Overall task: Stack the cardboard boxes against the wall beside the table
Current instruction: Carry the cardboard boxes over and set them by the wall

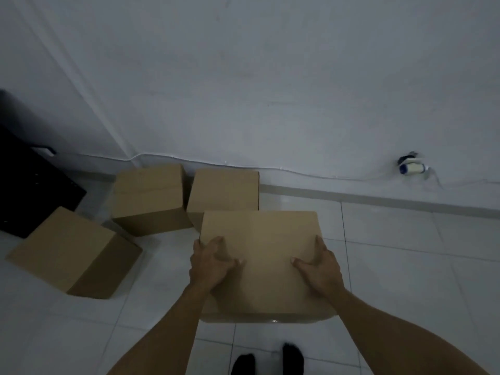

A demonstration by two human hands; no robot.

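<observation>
In the head view, a cardboard box [259, 255] is held at the centre of the frame, its top face turned to the camera. It is gripped from both sides: the left hand [209, 262] is curled over its left edge with the thumb laid across the top, and the right hand [319, 263] is set likewise on the right edge, thumb pointing inward. Whether the box is lifted clear of the tiled floor [405, 266] or rests on it cannot be told.

Three more boxes are seen on the floor. At about 11 o'clock from the held box, a second box [148, 193] is placed close to the wall [270, 90]; a third box [224, 190], at 12 o'clock, is set just beside it, also near the wall and partly hidden by the held box. A fourth box [70, 253], at 9 o'clock, lies well apart from the wall and skewed. A dark piece of furniture [32, 190], perhaps the table, is seen at 10 o'clock. A white cable [297, 173] is run along the foot of the wall to a small fitting [411, 166] at 2 o'clock.

The task is judged to be at an early stage: no box is seen on top of another. The two by the wall may serve as a base; the held box and the skewed one are still to be stacked.
</observation>
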